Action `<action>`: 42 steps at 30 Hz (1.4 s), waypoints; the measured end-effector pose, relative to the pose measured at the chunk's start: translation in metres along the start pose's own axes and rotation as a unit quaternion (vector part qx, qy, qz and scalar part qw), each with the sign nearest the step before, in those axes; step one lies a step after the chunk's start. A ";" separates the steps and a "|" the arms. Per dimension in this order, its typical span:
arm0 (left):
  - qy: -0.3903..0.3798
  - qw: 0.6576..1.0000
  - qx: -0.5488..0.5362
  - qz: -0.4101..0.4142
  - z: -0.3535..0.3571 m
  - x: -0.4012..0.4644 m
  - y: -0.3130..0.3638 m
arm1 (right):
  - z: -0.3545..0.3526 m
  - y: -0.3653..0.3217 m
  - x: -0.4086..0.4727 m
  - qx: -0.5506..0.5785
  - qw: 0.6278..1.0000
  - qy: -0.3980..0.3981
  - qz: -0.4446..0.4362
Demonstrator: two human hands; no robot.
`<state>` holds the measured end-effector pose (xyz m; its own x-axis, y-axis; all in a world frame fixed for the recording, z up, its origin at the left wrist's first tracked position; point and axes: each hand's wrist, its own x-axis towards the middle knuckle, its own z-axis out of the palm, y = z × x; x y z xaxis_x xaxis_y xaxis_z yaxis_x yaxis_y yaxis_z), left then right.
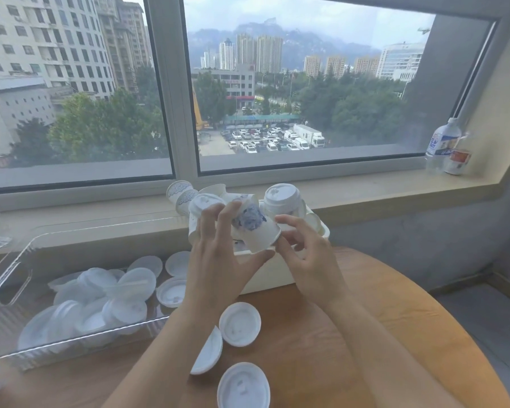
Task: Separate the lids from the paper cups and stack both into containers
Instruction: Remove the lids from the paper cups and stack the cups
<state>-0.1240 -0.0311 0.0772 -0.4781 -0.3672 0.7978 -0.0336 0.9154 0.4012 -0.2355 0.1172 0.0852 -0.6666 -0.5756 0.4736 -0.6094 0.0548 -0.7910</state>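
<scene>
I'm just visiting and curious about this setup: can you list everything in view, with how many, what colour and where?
paper cup: one, white with blue print, held in both hands
cups: several, white, in the white bin
lids: many, white, in the clear tray
loose lids: three, white, on the wooden table
bottles: two, on the sill, right
left hand: holding cup
right hand: holding cup

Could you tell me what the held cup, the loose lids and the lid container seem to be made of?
Cup: apparently matte white paper with a blue print. Lids: probably thin white moulded plastic, slightly glossy. Lid container: clear glossy plastic, maybe acrylic; the contents show through.
</scene>
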 end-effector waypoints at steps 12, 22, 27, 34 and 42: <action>-0.085 0.996 0.000 0.036 -0.003 -0.025 -0.008 | -0.001 -0.009 -0.012 0.066 0.998 -0.011 0.015; -0.029 0.998 0.034 -0.047 -0.004 -0.029 -0.015 | -0.014 0.023 0.015 -0.209 0.973 0.091 0.043; -0.021 0.997 0.049 -0.061 -0.002 -0.032 -0.018 | -0.011 0.025 0.019 -0.211 0.972 0.061 0.086; -0.026 0.995 0.054 -0.082 -0.005 -0.044 -0.025 | -0.003 0.023 0.019 -0.118 0.990 0.054 0.056; -0.037 0.994 0.048 -0.096 -0.012 -0.050 -0.027 | -0.001 0.025 0.026 -0.196 0.979 0.047 -0.008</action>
<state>-0.0890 -0.0396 0.0317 -0.5173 -0.5264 0.6748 -0.2118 0.8427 0.4950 -0.2681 0.1045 0.0783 -0.6811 -0.5023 0.5328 -0.7257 0.3664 -0.5823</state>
